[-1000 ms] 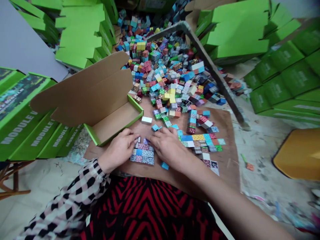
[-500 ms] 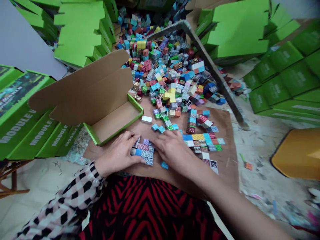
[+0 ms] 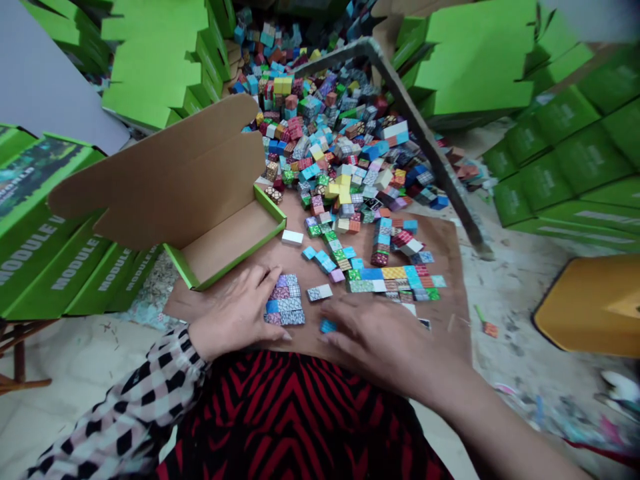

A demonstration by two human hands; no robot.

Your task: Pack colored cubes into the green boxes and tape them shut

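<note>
My left hand [image 3: 240,310] lies beside a compact patch of small patterned cube blocks [image 3: 287,301], its fingers against the left side. Its index finger and thumb are apart, near the patch's upper and lower edges. My right hand [image 3: 373,330], blurred by motion, is over the cardboard sheet. Its thumb and fingers are apart, with a small blue block [image 3: 327,326] between them. A grey-and-white block pair [image 3: 319,292] lies between the patch and my right hand. Beyond that hand, a flat group of joined blocks [image 3: 395,275] is partly covered by it.
An open green cardboard box [image 3: 227,243] stands at left on the brown cardboard sheet [image 3: 445,253]. Behind lies a large heap of coloured blocks [image 3: 330,133], beside a bent grey bar [image 3: 425,133]. Green boxes [image 3: 80,260] stand left and right. A yellow stool [image 3: 590,303] is at right.
My right hand has moved right and toward me, away from the patch. The grey-and-white pair now shows beside the patch, and a purple block is visible farther back. My left hand stays by the patch.
</note>
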